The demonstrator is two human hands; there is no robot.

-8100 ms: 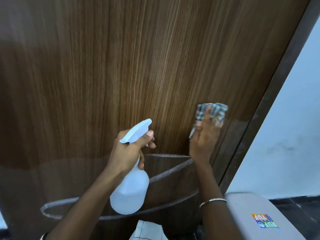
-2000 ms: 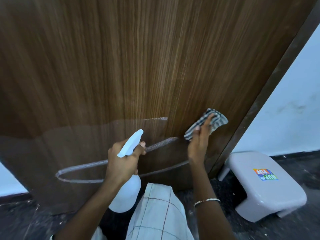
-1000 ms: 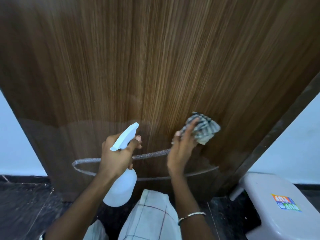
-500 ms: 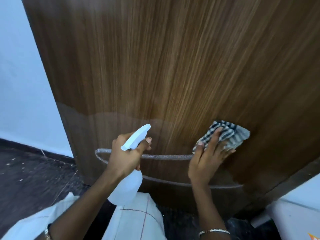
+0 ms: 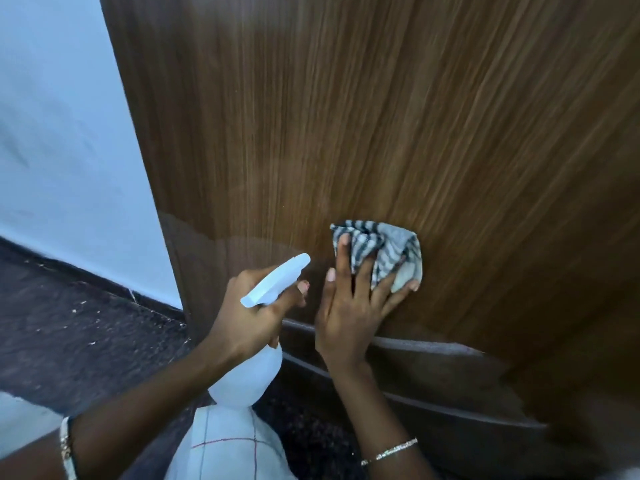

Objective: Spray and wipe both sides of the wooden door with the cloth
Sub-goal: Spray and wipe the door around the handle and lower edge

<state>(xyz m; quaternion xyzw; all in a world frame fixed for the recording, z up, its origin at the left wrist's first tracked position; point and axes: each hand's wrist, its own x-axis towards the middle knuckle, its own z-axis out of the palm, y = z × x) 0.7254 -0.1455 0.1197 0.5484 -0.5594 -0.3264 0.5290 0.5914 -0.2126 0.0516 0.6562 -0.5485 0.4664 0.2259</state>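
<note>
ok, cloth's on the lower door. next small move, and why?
Probably slide the right hand with the striped cloth leftward across the wooden door, toward its edge by the wall. Spread fingers press the cloth flat, and a strip of door lies between it and that edge. The left hand, gripping the spray bottle, sits in that path and may need to drop.

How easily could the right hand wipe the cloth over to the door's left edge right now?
Probably, though not straight across. The right hand presses the cloth on the door, but the left hand, gripping the spray bottle, sits between it and that edge and would likely need to move aside.
</note>
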